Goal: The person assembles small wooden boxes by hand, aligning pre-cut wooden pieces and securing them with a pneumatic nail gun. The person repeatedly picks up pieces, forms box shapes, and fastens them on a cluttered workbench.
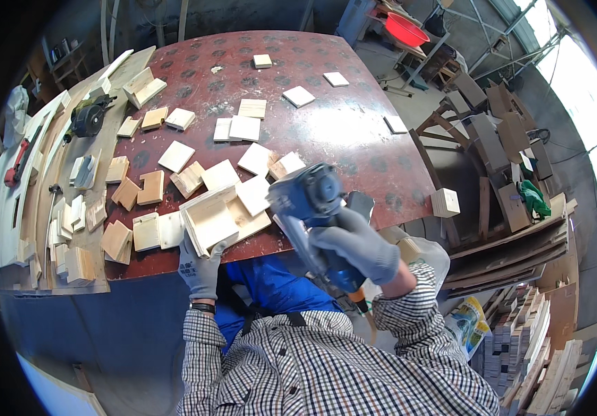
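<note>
My left hand (200,270), in a grey work glove, grips the near corner of a small open wooden box (189,225) at the table's front edge. Pale boards form the box's sides, and loose square pieces lie against it. My right hand (359,246), also gloved, is closed around the handle of a blue air nail gun (309,193), held above the table's edge just right of the box. An orange fitting (360,299) hangs at the bottom of its handle. The nail gun is slightly blurred, and its tip cannot be made out.
Several pale wood blocks (177,157) lie scattered over the dark red table (374,163). On the left stand a plank bench with a tape measure (89,119) and a red-handled tool (15,165). One block (445,202) sits at the right corner. Stacked boards (506,260) are farther right.
</note>
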Motion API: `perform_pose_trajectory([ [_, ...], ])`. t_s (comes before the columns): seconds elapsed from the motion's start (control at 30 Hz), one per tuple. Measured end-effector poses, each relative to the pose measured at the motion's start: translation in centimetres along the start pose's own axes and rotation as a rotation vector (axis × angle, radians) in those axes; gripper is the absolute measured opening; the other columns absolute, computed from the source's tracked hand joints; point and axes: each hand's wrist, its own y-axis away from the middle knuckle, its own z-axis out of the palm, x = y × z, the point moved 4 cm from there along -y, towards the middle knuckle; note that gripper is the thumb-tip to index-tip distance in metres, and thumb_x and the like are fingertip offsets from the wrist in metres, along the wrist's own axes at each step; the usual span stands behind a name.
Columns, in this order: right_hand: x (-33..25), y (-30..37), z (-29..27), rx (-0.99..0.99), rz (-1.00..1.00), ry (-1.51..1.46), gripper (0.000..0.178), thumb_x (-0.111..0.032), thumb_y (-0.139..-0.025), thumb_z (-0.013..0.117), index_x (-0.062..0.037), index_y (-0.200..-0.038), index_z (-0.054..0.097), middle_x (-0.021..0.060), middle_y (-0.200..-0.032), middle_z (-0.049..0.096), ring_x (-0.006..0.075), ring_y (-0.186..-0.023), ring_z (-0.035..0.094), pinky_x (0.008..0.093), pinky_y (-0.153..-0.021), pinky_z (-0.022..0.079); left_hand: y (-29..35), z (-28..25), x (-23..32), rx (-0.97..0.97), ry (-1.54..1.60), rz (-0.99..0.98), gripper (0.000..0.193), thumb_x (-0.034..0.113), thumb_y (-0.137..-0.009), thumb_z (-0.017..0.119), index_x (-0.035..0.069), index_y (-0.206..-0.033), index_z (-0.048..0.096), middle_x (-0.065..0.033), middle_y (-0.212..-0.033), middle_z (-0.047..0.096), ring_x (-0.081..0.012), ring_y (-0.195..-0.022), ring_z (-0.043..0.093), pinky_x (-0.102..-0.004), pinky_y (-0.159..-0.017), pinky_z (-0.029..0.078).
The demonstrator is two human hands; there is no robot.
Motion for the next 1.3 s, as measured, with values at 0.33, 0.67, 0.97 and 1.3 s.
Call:
perform_pose_trajectory([
  [0.33, 4.0, 2.9, -26.4, 0.758, 0.064, 0.815, 0.061, -0.024, -0.1, 0.067, -0.005, -0.152, 0.042, 0.0166, -0.112, 0.07, 0.0284, -0.094, 0.071, 0.0407, -0.082, 0.059, 0.1, -0.2, 0.7, -0.005, 0.107, -0.059, 0.098, 0.065, -0.083, 0.081, 0.003, -0.151, 0.049, -0.0192, -0.128, 0.063, -0.0401, -0.114, 0.067, -0.0481, -0.091, 0.06],
  [0.67, 14.7, -5.5, -34.7, 0.821, 0.323, 1.306, 0.085, -0.028, -0.098, 0.069, 0.0025, -0.165, 0.026, 0.0326, -0.149, 0.056, 0.046, -0.136, 0.058, 0.0485, -0.112, 0.047, 0.0, -0.8, 0.8, -0.043, 0.111, -0.081, 0.095, 0.055, -0.082, 0.087, 0.003, -0.151, 0.049, -0.0204, -0.133, 0.062, -0.0408, -0.119, 0.065, -0.0482, -0.096, 0.058],
  [0.97, 16.3, -7.1, -34.0, 0.898, 0.28, 1.499, 0.084, -0.046, -0.102, 0.063, -0.0019, -0.164, 0.029, 0.0239, -0.139, 0.063, 0.0432, -0.119, 0.067, 0.0532, -0.1, 0.053, 0.4, -0.4, 0.6, -0.056, 0.117, -0.095, 0.096, 0.061, -0.083, 0.084, 0.001, -0.149, 0.049, -0.0222, -0.131, 0.061, -0.0413, -0.117, 0.066, -0.0482, -0.095, 0.059],
  [1.3, 16.1, -6.0, -34.4, 0.841, 0.199, 1.355, 0.082, -0.047, -0.099, 0.065, -0.0068, -0.164, 0.035, 0.0294, -0.143, 0.059, 0.0464, -0.129, 0.061, 0.0526, -0.11, 0.048, 0.4, -0.5, 0.8, -0.011, 0.082, -0.044, 0.089, 0.056, -0.085, 0.085, -0.001, -0.146, 0.053, -0.0205, -0.129, 0.063, -0.0386, -0.116, 0.066, -0.046, -0.097, 0.058],
])
